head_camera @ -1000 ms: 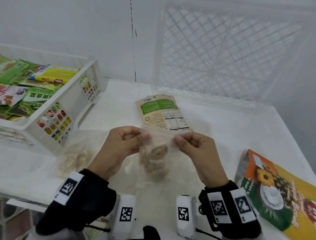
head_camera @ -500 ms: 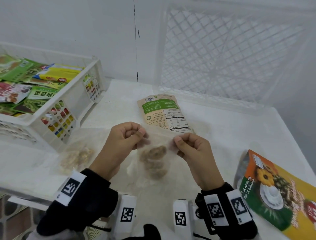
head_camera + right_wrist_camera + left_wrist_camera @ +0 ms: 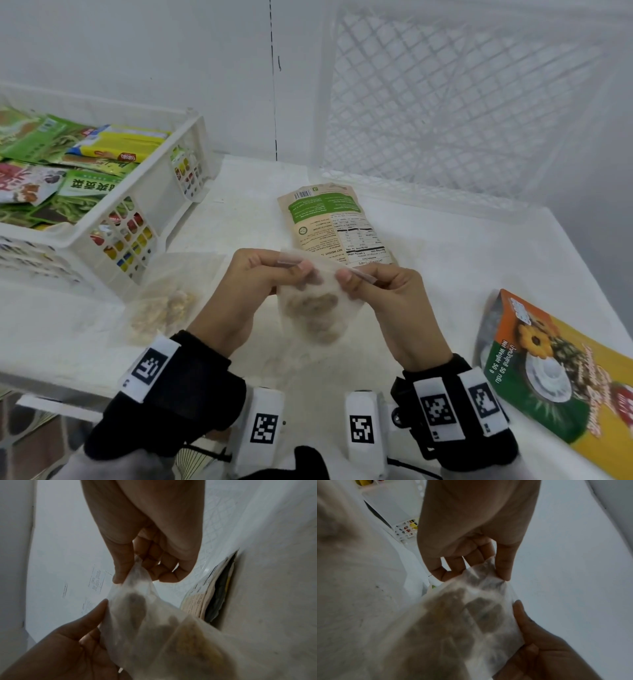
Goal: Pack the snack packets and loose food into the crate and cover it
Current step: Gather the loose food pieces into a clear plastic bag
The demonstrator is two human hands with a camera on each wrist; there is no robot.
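A clear plastic bag (image 3: 313, 310) with brown snack pieces hangs above the table's middle. My left hand (image 3: 297, 269) pinches its top edge on the left and my right hand (image 3: 346, 278) pinches it on the right. In the left wrist view the left hand (image 3: 489, 569) nips the bag (image 3: 471, 616); in the right wrist view the right hand (image 3: 133, 573) does the same on the bag (image 3: 137, 618). The white crate (image 3: 113, 236) at the left holds several coloured packets. A second clear bag of snacks (image 3: 161, 308) lies beside it.
A beige and green packet (image 3: 330, 224) lies flat beyond my hands. An orange, yellow and green packet (image 3: 555, 370) lies at the right table edge. A white lattice lid (image 3: 445, 102) leans on the wall at the back right.
My two hands have drawn a little closer together along the bag's top edge. The bag still hangs between them.
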